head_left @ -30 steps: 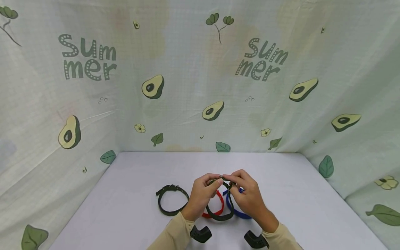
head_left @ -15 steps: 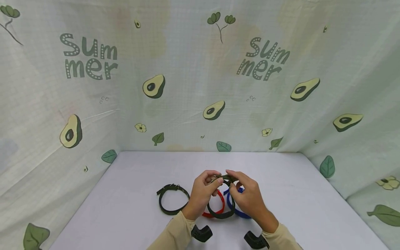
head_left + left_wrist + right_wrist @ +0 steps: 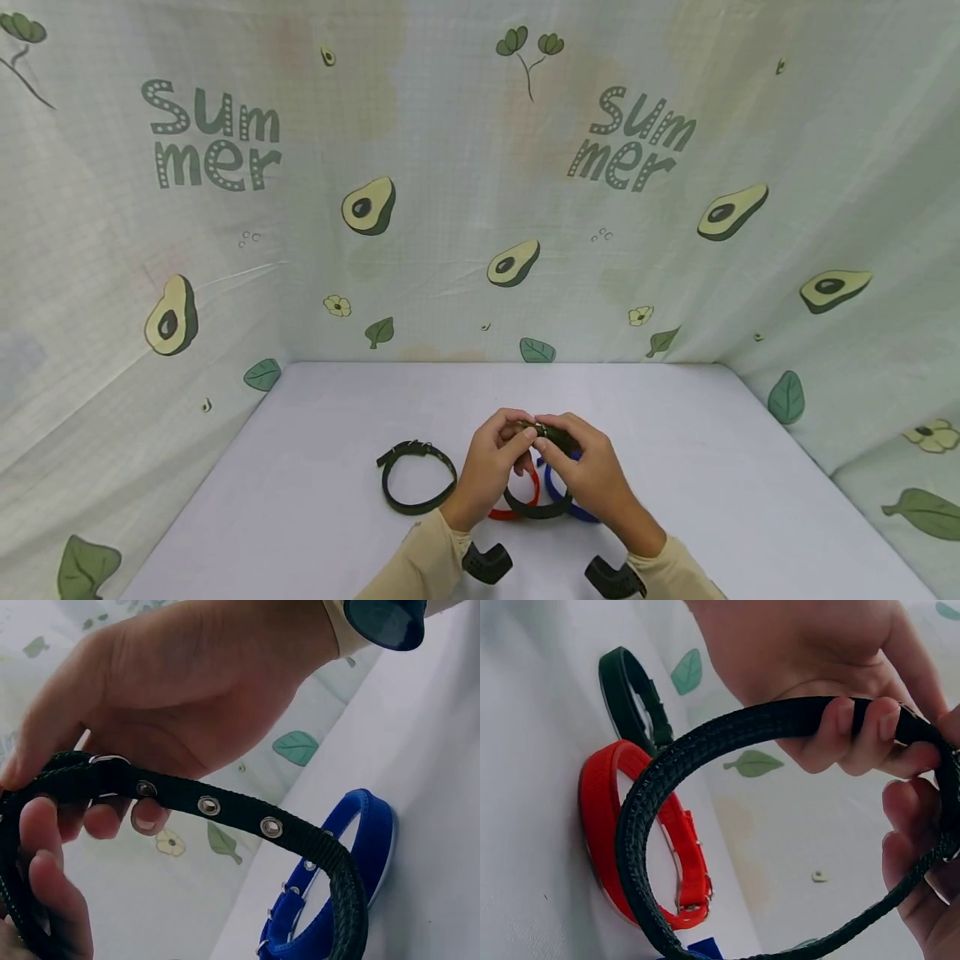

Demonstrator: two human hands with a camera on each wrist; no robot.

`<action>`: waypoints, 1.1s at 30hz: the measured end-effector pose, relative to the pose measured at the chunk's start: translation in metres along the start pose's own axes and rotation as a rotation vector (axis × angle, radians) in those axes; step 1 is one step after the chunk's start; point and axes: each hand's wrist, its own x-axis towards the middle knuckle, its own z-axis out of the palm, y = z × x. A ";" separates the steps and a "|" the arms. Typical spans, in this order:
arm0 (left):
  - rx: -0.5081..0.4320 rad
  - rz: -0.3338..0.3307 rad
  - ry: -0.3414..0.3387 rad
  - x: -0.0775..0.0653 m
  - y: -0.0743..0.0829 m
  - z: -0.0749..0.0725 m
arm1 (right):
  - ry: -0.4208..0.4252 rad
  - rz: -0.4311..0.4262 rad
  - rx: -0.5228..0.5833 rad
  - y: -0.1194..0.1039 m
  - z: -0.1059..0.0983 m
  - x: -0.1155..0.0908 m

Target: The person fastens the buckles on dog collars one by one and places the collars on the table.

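Observation:
Both hands hold a dark green buckle collar (image 3: 542, 511) above the table, its loop hanging below the fingers. My left hand (image 3: 483, 471) grips it near the metal hardware, with thumb and fingertips on the strap. My right hand (image 3: 596, 477) pinches the strap between thumb and fingers, the fingertips of both hands meeting at the top. In the left wrist view the strap's metal eyelets (image 3: 208, 805) and a keeper ring (image 3: 109, 759) show. The right wrist view has the padded band (image 3: 641, 825) curving away from the fingers. The fingers partly hide the buckle area.
Another dark green collar (image 3: 386, 481) lies on the white table (image 3: 337, 417) at the left. Behind the held loop lie a red collar (image 3: 504, 514) and a blue collar (image 3: 584, 515). Printed cloth (image 3: 435, 308) stands round the table's back and sides.
The right fingers have shifted from the extended pose to a closer hold round the strap. The held collar has turned, its loop swinging slightly right and up. The table's collars stay put.

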 end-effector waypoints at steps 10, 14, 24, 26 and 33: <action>-0.124 -0.031 0.007 0.000 -0.001 -0.002 | 0.002 0.192 0.123 -0.009 -0.004 0.002; -0.122 -0.031 0.017 -0.001 -0.002 -0.003 | -0.003 0.233 0.177 0.003 -0.003 -0.001; -0.168 -0.035 0.072 0.000 0.000 -0.003 | -0.016 0.261 0.241 0.009 -0.005 -0.001; -0.180 -0.034 0.078 0.000 0.000 -0.003 | -0.020 0.272 0.246 0.009 -0.005 -0.001; -0.191 -0.043 0.089 0.002 -0.002 -0.004 | 0.013 0.316 0.303 0.006 -0.003 0.001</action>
